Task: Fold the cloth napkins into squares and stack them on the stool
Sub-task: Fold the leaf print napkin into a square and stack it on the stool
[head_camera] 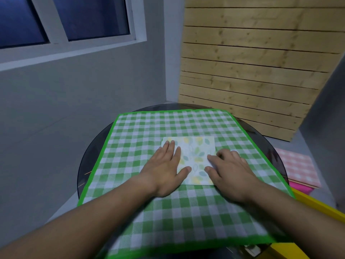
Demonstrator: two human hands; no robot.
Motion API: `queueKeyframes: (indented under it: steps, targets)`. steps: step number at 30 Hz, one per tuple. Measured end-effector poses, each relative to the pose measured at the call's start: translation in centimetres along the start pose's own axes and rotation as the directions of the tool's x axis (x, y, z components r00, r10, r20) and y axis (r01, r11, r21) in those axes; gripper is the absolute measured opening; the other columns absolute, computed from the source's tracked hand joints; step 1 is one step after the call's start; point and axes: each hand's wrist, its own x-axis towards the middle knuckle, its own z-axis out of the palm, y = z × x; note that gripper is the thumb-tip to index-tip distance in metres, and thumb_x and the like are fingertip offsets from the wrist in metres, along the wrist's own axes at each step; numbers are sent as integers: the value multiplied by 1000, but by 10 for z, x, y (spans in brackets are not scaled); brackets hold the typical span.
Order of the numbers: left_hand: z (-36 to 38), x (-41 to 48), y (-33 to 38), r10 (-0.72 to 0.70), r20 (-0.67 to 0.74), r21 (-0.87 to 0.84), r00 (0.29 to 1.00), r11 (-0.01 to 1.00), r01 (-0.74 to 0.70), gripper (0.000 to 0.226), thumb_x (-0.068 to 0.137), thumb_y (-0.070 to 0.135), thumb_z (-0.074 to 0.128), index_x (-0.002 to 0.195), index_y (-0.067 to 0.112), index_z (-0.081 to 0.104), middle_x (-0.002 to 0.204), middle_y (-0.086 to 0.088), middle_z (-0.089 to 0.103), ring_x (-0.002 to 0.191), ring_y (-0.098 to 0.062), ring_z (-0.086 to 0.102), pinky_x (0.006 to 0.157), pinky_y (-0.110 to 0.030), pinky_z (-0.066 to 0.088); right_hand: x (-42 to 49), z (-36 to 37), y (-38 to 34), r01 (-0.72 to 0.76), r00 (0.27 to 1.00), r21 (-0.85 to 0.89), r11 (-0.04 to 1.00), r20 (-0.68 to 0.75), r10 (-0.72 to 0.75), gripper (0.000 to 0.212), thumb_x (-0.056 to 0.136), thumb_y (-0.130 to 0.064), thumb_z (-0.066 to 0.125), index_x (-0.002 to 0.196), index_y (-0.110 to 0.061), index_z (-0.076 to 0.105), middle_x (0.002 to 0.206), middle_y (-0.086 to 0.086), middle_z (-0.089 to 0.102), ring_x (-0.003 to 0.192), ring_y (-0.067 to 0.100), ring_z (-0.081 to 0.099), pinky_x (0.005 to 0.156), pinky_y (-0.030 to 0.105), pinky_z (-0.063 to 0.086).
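Note:
A small folded napkin (194,152) with a pale leaf print lies as a square on a large green-and-white checked cloth (141,131). The checked cloth is spread flat over a round dark glass table (89,156). My left hand (166,165) rests flat on the napkin's left edge, fingers spread. My right hand (229,169) presses on the napkin's right side, fingers curled over its edge. At the right, lower down, a pink checked napkin (298,167) lies folded on a pink stool (300,189).
A yellow edge (317,206) runs beside the table at the lower right. A wooden slat wall (252,68) stands behind the table, and a grey wall with a window (65,25) at the left.

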Motion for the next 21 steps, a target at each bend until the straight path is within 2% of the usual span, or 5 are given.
queueKeyframes:
  steps: [2,4,7,12,21]
  targets:
    - [0,0,1,3,-2,3,1000,1000,-3,75,101,60,9,158,16,-11,164,-5,-24,150,-17,-27,124,-38,-11,3,-4,-11,-9,1000,71,997,-18,10,47,100,-51,28,138,-28,44,148,4,30,134,22,26,109,38,22]
    - [0,1,1,8,-6,16,1000,1000,-7,72,102,56,10,158,15,-10,165,-7,-21,151,-18,-25,124,-38,-10,15,-3,-24,66,997,80,995,-44,-62,52,102,-47,26,149,-25,32,162,2,13,149,21,7,118,39,9]
    - [1,2,0,1,-6,24,1000,1000,-1,71,103,53,12,158,15,-9,166,-8,-19,151,-18,-24,124,-38,-10,45,3,-31,153,987,49,987,40,-155,58,104,-43,20,156,-19,17,166,0,3,152,18,-6,123,39,-4]
    - [0,2,1,-15,8,18,1000,1000,15,71,103,53,13,158,14,-11,165,-7,-21,151,-18,-25,124,-37,-11,62,17,-16,134,980,26,991,147,-136,63,104,-45,13,158,-16,1,165,-3,-10,151,12,-14,123,38,-8]
    - [-2,0,0,-19,9,3,1000,1000,19,74,102,56,12,158,13,-12,165,-5,-22,151,-17,-24,125,-38,-9,59,12,-5,33,984,65,997,174,-44,68,102,-51,10,155,-15,-12,163,-2,-19,149,10,-20,123,38,-10]
